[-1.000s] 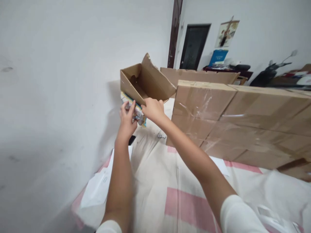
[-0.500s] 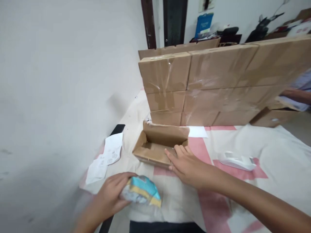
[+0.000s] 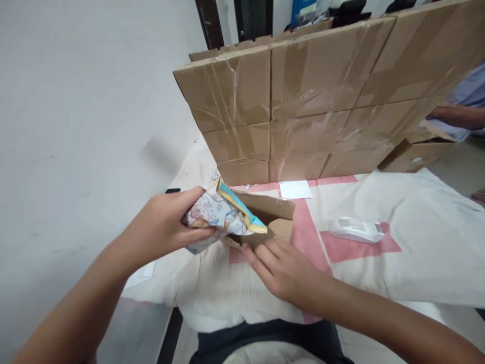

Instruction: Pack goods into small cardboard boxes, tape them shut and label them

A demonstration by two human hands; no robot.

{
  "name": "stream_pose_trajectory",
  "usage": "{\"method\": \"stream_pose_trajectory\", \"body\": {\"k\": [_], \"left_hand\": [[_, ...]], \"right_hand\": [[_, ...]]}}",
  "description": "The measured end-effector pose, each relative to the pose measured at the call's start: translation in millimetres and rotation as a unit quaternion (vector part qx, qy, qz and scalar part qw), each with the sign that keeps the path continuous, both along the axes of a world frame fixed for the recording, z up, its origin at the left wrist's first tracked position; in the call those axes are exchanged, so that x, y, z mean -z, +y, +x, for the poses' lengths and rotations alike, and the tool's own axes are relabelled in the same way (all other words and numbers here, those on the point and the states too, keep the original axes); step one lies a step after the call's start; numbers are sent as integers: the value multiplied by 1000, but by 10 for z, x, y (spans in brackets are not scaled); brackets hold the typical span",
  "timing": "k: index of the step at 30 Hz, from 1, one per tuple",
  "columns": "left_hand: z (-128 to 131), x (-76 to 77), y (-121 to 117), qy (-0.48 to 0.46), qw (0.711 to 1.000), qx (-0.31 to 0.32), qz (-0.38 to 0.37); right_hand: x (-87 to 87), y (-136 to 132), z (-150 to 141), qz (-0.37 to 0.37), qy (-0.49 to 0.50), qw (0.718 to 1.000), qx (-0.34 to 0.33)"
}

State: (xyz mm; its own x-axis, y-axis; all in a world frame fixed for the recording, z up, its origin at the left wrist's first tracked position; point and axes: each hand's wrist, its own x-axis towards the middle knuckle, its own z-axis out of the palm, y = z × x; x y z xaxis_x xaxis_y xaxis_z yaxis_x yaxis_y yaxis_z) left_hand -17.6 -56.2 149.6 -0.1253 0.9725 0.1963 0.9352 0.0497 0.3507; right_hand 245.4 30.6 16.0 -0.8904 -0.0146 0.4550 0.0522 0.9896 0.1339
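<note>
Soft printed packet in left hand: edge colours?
Turquoise and yellow bands edge the soft white printed packet; best seen in the head view.

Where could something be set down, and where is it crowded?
Bare cream cloth shows right of the white oblong device and in front of it. A narrower strip lies between that device and the open brown cardboard box. Crowding is at the box: the left hand holds a white patterned packet partly over it, the right hand at its near edge.
</note>
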Motion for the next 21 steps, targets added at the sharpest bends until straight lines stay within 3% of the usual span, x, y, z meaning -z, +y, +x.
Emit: {"method": "stream_pose_trajectory", "body": {"k": [4,8,11,18,21], "left_hand": [[0,-146,102,41,998,50,3],[98,18,355,73,980,122,-141],[213,327,607,64,965,158,-197],[471,1273,918,-11,933,221,-285],[495,1531,1007,-41,919,254,-298]], "right_hand": [[-77,-10,8,14,-11,1000,-19],[-152,3,40,23,-17,997,-71],[-180,22,57,20,-28,993,-111],[-146,31,83,11,-19,992,-123],[-111,37,73,-1,-3,993,-116]]}}
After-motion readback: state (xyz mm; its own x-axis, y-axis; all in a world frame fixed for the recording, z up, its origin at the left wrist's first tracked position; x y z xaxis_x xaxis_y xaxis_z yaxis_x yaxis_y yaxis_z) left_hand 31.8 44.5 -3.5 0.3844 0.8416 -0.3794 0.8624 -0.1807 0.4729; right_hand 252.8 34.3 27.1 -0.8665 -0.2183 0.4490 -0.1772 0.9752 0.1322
